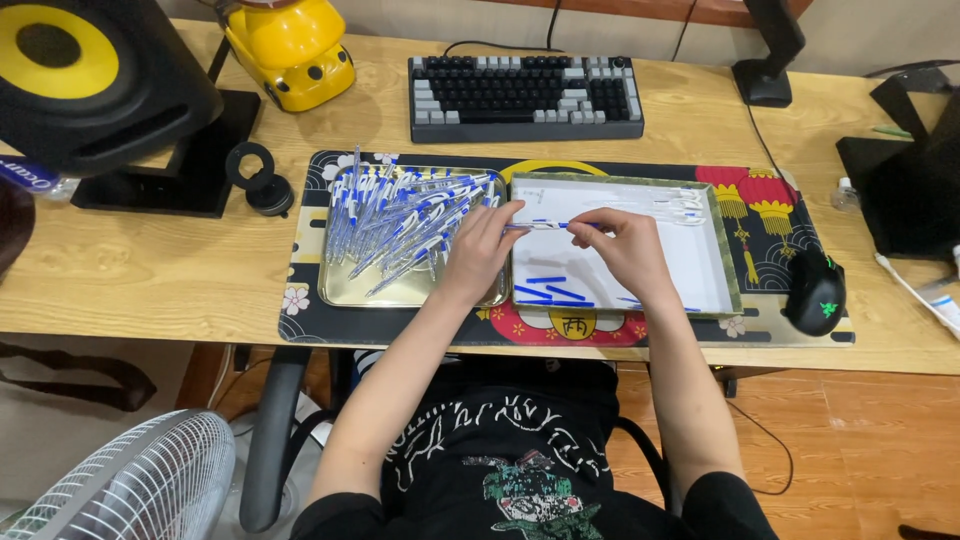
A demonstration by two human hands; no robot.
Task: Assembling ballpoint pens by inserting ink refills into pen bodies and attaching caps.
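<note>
Your left hand [480, 248] and right hand [625, 245] each pinch an end of one pen [540, 226], held level over the white tray [725, 262] so loose parts land inside.

Both bare forearms reach forward and angle inward. The left hand [480, 250] and right hand [628, 250] sit close together, knuckles up, fingers curled into pinches with fingertips facing each other.

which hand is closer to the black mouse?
Right. The right hand is over the white tray, nearer the black mouse; the left hand sits farther off, by the pile of pens.
</note>
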